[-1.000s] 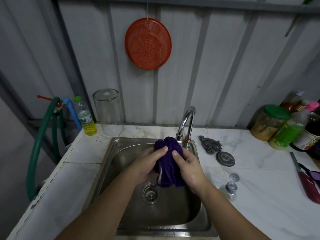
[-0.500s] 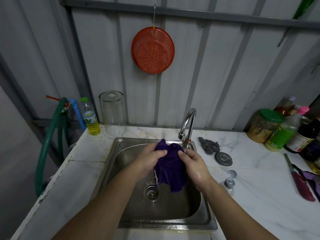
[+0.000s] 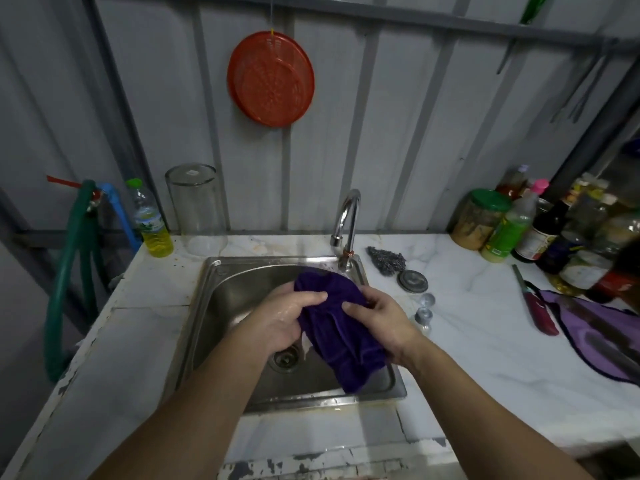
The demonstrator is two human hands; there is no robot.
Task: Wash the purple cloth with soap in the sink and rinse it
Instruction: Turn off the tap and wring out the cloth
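The dark purple cloth (image 3: 337, 327) is bunched over the steel sink (image 3: 221, 282), below and a little left of the curved tap (image 3: 346, 220). My left hand (image 3: 285, 317) grips its left side with the thumb across the top. On the right side my right hand (image 3: 382, 317) pinches the folds. The cloth's lower end hangs down toward the sink's right front corner. The skin of both hands looks wet. A bottle of yellow liquid (image 3: 152, 223) stands on the counter at the sink's back left. No water stream is visible from the tap.
A clear upturned jar (image 3: 195, 206) stands behind the sink. Right of it lie a steel scourer (image 3: 386, 259), a metal lid (image 3: 412, 280) and a plug (image 3: 424, 315). Bottles and jars (image 3: 512, 226) crowd the far right, beside a knife (image 3: 536, 306) and a lilac cloth (image 3: 595, 337). A green hose (image 3: 65, 271) hangs left.
My hands and the cloth have dropped lower into the sink, away from the tap. The cloth has been drawn out longer, its end now trailing to the lower right.
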